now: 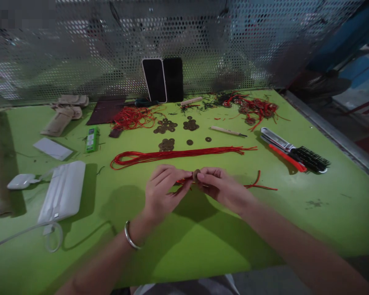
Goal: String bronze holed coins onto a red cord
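Note:
Over the green table, my left hand (166, 188) pinches a red cord (182, 180) close to a brown holed coin. The coin (196, 175) sits between the fingertips of my right hand (223, 186). Both hands meet at the coin, and how the cord passes it is hidden by my fingers. Loose red cord ends (261, 187) stick out to the right behind my right hand. Just beyond my hands lies a long bundle of red cords (172, 155). Small piles of holed coins (166, 145) and two single coins (190, 142) rest behind it.
A hairbrush (295, 151) and a wooden-handled tool (227, 131) lie right. Tangled red cord (133, 119) and finished-looking red knotted coins (258, 107) sit at the back. Two phones (155, 80) lean on the perforated metal panel (221, 49). A white power bank (63, 194) with cable lies left.

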